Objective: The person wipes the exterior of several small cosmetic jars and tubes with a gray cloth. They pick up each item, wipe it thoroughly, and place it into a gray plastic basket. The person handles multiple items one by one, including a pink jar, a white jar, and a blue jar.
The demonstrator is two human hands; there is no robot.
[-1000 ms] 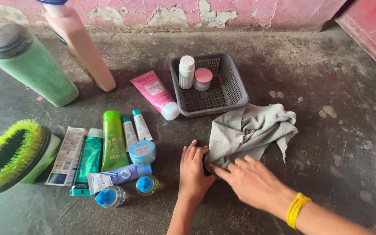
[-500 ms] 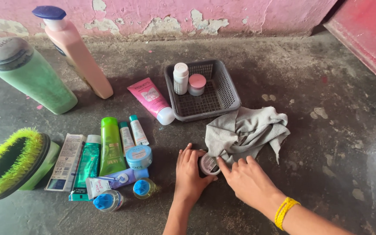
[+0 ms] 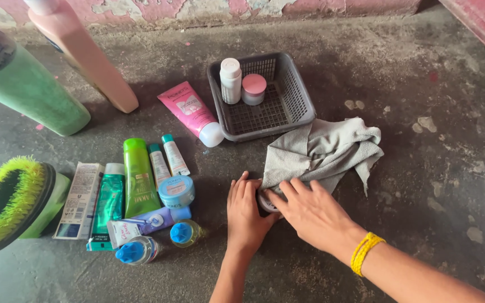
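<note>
My left hand (image 3: 246, 212) grips a small round jar (image 3: 264, 202) on the dark floor; only a sliver of the jar shows between my hands. My right hand (image 3: 309, 210), with a yellow band at the wrist, presses a corner of the grey cloth (image 3: 321, 152) against the jar. The rest of the cloth lies crumpled beyond my hands. A grey plastic basket (image 3: 293, 98) sits just behind the cloth and holds a white bottle (image 3: 230, 80) and a small pink-lidded jar (image 3: 253, 89).
Left of my hands lie a pink tube (image 3: 193, 113), a green tube (image 3: 135, 176), a round blue-lidded tin (image 3: 176, 191), several small tubes and bottles, and a carton. A green brush (image 3: 12, 200) sits far left. A green bottle (image 3: 26, 84) and a peach bottle (image 3: 85, 56) stand near the pink wall.
The jar's face, visible half a second ago, is now covered again by my right hand and the cloth. My hands stay at the jar. The camera has tilted down slightly.
</note>
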